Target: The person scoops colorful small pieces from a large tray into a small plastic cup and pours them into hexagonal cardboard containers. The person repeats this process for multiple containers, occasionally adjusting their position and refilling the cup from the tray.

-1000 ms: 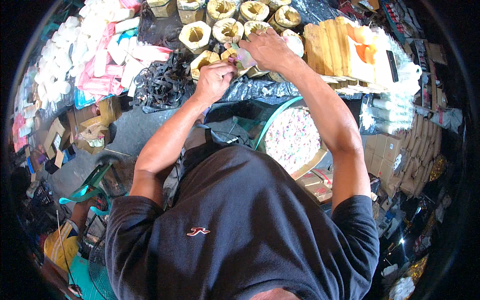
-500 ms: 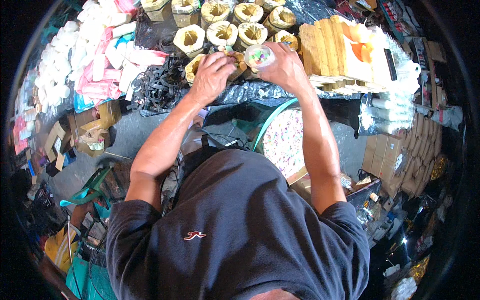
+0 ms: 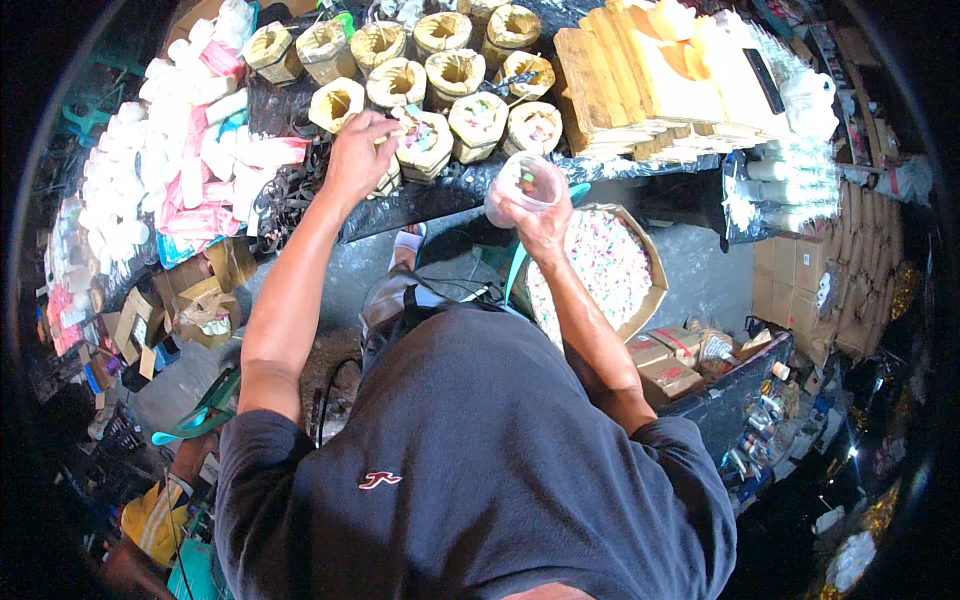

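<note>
My right hand [image 3: 540, 222] is wrapped round a clear plastic cup [image 3: 527, 185], held just off the table's near edge. A few coloured bits lie in the bottom of the cup. My left hand [image 3: 358, 158] hovers at the front left of the paper-lined tubes, its fingers loosely bent and apart, nothing seen between them. Its fingertips are beside a front tube [image 3: 423, 145] filled with coloured bits. Two more front tubes, a middle one [image 3: 478, 122] and a right one [image 3: 535, 128], also hold coloured bits. Several hollow yellowish tubes [image 3: 396, 82] stand upright behind. Under my left hand another tube is partly hidden.
Right of the tubes lies a stack of yellowish slabs [image 3: 610, 85]. White and pink packets [image 3: 200, 160] pile up at the left. Below the table stands a large open sack [image 3: 655, 265] of coloured bits. Cardboard boxes [image 3: 790, 275] are at the right; another person's yellow garment [image 3: 155, 520] shows lower left.
My right hand has drawn the cup back from over the tubes toward me. My left hand has moved left, uncovering front tubes with coloured bits in them. The whole view has shifted.
</note>
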The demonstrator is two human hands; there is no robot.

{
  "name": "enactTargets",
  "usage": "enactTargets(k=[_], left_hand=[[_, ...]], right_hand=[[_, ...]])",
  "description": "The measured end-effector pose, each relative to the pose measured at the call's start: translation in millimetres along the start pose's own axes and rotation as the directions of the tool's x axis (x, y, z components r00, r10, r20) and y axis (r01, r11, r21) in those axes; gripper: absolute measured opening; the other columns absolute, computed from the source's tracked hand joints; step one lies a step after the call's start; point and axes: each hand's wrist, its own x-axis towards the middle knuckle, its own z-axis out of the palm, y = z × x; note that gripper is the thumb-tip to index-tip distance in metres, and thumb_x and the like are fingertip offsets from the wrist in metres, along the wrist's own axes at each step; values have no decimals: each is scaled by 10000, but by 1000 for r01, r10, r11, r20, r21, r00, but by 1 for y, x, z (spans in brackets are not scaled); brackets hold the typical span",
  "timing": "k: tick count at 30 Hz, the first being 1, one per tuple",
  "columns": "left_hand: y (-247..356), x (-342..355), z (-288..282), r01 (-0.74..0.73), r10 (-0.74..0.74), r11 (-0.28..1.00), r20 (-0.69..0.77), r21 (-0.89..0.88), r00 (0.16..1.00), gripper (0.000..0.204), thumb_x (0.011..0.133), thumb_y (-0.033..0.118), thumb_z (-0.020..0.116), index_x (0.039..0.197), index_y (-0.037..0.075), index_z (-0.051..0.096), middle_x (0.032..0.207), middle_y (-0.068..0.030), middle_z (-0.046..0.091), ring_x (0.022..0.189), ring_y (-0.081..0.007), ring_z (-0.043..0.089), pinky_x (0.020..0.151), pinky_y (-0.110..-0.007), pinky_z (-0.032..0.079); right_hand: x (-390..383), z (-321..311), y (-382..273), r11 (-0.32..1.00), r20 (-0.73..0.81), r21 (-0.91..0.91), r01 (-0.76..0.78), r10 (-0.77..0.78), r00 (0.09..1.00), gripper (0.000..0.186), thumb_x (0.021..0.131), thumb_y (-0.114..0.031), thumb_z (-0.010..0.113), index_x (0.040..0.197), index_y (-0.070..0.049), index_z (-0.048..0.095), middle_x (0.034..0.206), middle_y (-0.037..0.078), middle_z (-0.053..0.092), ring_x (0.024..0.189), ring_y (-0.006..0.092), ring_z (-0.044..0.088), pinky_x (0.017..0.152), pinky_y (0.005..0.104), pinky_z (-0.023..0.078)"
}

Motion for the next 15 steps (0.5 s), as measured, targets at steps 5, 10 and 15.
enactTargets(k=[5,10,15], left_hand=[[20,-8,1,-111,113,959,8,263,994,229,876,146,755,1089,79,811,1097,-113,610,1072,-327,589,970,-451,506],[14,17,-4,-71,58,940,48,333,997,444,910,47,664,1349,97,711,1173,-128,609,1123,-328,592,997,-456,500],[5,54,-19,-283,112,871,399,401,910,670,858,-49,628,1484,188,640,1246,-144,586,1190,-348,591,995,-457,504]], right_hand=[[9,24,54,998,-33,-5,61,-62,998,709,675,-86,986,1295,-22,649,1201,83,700,1080,193,676,958,337,566],[11,28,76,950,68,-275,147,-133,989,818,680,-249,1009,1362,-26,615,1283,138,685,1198,274,670,1057,407,535],[-3,14,80,847,136,-516,129,-67,988,1200,635,-291,1012,1599,5,362,1550,255,483,1449,411,467,1198,492,409]])
